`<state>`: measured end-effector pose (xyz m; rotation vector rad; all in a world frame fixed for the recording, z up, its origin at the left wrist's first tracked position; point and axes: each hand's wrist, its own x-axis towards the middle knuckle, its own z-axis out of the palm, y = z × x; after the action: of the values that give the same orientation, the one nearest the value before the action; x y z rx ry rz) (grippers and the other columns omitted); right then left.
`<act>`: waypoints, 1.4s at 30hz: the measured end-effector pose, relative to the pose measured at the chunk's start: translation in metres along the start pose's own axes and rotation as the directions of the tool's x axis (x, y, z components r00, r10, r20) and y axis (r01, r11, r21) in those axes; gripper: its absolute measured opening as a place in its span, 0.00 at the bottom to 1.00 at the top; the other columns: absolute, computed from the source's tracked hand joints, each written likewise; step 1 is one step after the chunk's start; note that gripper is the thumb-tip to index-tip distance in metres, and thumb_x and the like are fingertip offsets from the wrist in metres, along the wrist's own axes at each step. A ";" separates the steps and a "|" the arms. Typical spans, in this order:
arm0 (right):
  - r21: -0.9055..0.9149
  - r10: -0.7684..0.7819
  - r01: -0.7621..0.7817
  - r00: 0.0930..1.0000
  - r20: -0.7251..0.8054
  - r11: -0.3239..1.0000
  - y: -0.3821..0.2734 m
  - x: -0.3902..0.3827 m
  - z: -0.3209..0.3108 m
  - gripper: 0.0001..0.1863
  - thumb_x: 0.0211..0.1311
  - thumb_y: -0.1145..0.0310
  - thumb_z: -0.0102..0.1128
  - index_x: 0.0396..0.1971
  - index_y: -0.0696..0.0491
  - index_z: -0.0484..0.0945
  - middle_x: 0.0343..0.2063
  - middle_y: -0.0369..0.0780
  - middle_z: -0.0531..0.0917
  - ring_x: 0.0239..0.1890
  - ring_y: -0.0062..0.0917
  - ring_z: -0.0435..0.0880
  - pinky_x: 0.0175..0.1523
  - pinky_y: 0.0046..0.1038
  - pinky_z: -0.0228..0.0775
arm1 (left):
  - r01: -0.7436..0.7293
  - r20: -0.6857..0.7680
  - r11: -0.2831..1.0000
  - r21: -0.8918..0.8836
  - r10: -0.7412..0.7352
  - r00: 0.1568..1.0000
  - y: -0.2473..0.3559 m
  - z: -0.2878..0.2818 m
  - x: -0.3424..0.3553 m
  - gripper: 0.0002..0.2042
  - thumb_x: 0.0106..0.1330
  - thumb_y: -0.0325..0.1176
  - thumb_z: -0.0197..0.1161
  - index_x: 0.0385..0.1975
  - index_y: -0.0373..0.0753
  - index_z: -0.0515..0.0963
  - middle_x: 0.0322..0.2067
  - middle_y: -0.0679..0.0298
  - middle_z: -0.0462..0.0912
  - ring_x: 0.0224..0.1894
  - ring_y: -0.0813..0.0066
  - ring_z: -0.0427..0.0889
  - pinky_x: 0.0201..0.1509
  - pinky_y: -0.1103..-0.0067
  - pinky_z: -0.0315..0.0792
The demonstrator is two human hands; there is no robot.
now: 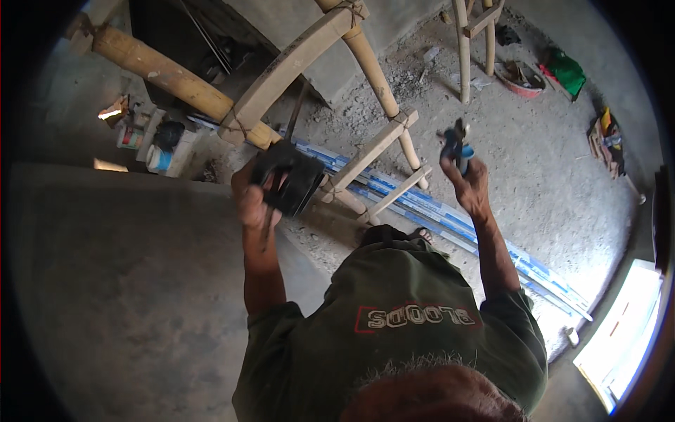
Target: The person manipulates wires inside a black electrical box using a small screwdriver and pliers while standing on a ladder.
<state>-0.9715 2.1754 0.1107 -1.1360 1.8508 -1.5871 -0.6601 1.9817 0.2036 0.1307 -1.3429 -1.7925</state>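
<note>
My left hand (252, 200) is closed on a black boxy thing (295, 176) with a handle-like opening; it is blurred and I cannot make out its kind. A thin dark rod (297, 109) shows above it, and a similar length sticks out below my hand. Held out to the right, my right hand (472, 184) is closed round a small dark tool with a blue round part (453, 148), its exact kind unclear. Between the hands stands a wood-and-bamboo scaffold (373, 158), tied at its joints.
Long bars in blue and white wrapping (450, 218) lie along the floor. A thick bamboo pole (162, 74) crosses at upper left, above buckets (159, 160). A red basin (522, 88) and a green sack (564, 72) are at the far right. Rubble (355, 112) lies beyond the scaffold.
</note>
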 end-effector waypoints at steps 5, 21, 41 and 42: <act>-0.343 -0.676 0.597 0.712 -0.189 0.725 -0.048 0.116 0.016 0.14 0.61 0.66 0.65 0.43 0.58 0.82 0.37 0.44 0.81 0.35 0.37 0.83 0.46 0.34 0.75 | 0.086 -0.120 0.987 0.134 -0.070 0.990 0.021 -0.043 -0.072 0.47 0.56 0.60 0.72 0.57 0.17 0.70 0.35 0.53 0.84 0.30 0.72 0.83 0.33 0.81 0.75; -0.488 -0.585 0.536 0.809 0.062 0.689 -0.056 0.391 0.120 0.18 0.60 0.59 0.69 0.39 0.60 0.81 0.23 0.47 0.82 0.26 0.33 0.81 0.32 0.40 0.71 | -0.079 -0.125 0.992 0.098 0.091 0.988 0.039 -0.062 -0.158 0.27 0.58 0.57 0.71 0.50 0.44 0.81 0.52 0.36 0.76 0.50 0.43 0.82 0.47 0.59 0.83; 0.386 0.047 -0.285 0.852 0.522 0.877 -0.091 0.106 0.142 0.36 0.70 0.40 0.54 0.53 0.64 0.76 0.42 0.46 0.84 0.44 0.30 0.83 0.47 0.34 0.77 | 0.003 -0.185 0.919 0.394 0.076 0.980 0.023 0.008 -0.023 0.29 0.63 0.47 0.69 0.47 0.21 0.77 0.40 0.56 0.83 0.41 0.75 0.82 0.44 0.80 0.76; 0.453 0.070 -0.447 0.768 0.637 0.771 -0.096 0.093 0.144 0.39 0.70 0.39 0.53 0.55 0.67 0.73 0.47 0.49 0.83 0.48 0.31 0.82 0.52 0.36 0.76 | -0.003 -0.094 0.998 0.070 0.009 0.996 0.015 0.015 -0.010 0.27 0.65 0.44 0.66 0.51 0.21 0.75 0.42 0.56 0.82 0.43 0.73 0.82 0.47 0.78 0.76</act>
<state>-0.8840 2.0162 0.1840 -0.8692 0.9483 -1.2829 -0.6530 1.9986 0.2182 0.2460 -1.3368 -1.7140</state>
